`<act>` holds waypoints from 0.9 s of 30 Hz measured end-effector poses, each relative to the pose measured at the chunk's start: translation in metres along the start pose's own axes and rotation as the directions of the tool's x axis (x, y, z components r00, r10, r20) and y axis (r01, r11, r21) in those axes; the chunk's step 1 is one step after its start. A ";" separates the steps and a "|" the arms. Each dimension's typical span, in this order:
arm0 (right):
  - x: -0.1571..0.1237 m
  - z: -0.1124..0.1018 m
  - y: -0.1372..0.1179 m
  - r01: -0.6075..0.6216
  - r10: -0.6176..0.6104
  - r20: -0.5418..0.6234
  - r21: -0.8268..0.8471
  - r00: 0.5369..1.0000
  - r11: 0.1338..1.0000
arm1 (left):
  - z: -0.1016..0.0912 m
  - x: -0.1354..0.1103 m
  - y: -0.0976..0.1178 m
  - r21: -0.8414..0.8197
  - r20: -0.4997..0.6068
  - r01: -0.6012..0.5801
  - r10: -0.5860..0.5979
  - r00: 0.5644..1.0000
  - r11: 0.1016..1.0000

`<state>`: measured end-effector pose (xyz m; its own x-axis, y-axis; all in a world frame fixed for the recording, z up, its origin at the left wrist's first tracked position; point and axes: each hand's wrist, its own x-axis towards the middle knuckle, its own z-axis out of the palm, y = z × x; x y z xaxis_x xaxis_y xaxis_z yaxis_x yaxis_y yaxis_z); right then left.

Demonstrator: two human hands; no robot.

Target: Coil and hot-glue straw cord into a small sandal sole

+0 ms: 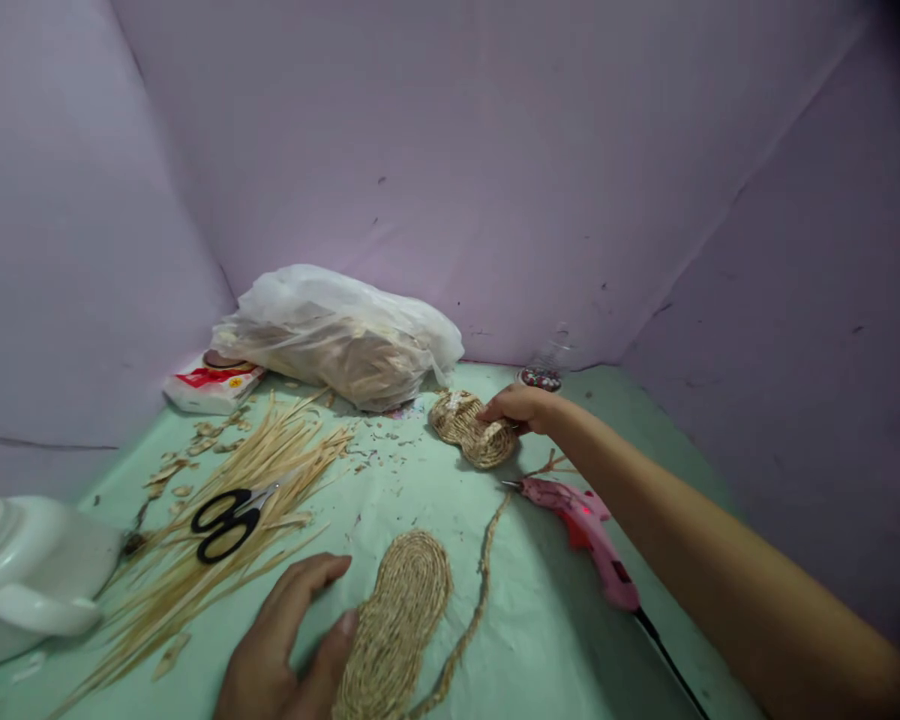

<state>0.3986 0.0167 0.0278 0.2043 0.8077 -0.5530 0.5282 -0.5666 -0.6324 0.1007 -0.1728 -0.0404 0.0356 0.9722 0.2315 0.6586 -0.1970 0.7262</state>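
Note:
My right hand [523, 407] reaches to the back of the table, its fingers closed on the edge of a small woven straw sole [457, 415]. That piece is shaped like a figure eight and has a whitish patch on it. In the foreground lies a larger coiled straw sole [405, 600], with a braided straw cord [480, 600] running from its lower end up along its right side. My left hand [292, 635] is just left of this sole, thumb and fingers apart, holding nothing. I cannot tell whether the thumb touches the sole's edge.
A pink glue gun [589, 535] with a black cable lies under my right forearm, a red light showing. Black-handled scissors [232, 520] rest on loose straw strands [270, 455]. A white jug [37, 570], tissue pack [214, 388], plastic bag [345, 335] and clear bottle [555, 355] stand around.

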 end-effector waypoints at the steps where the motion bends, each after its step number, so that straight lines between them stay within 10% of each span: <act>1: -0.009 0.000 -0.001 0.032 -0.033 0.008 0.070 0.999 0.997 | -0.003 0.007 0.002 -0.059 0.052 0.055 -0.052 0.997 0.997; 9: -0.101 0.036 -0.008 0.316 -0.344 -0.064 0.576 0.937 0.754 | -0.009 0.077 0.067 -0.652 0.175 0.393 -0.376 0.910 0.648; 13: -0.128 0.072 0.000 0.311 -0.387 -0.037 0.668 0.921 0.676 | -0.012 0.088 0.082 -0.790 0.326 0.435 -0.305 0.895 0.431; 19: -0.136 0.082 0.011 0.207 -0.427 0.138 0.719 0.894 0.664 | -0.014 0.084 0.068 -0.774 0.322 0.471 -0.378 0.868 0.424; 27: -0.124 0.079 0.014 0.263 -0.393 0.077 0.623 0.916 0.736 | -0.008 0.085 0.064 -0.787 0.288 0.429 -0.351 0.891 0.443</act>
<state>0.3155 -0.1042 0.0441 -0.0834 0.9503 -0.3000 -0.0706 -0.3060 -0.9494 0.1397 -0.1036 0.0305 0.0172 0.9718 -0.2351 -0.2846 0.2302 0.9306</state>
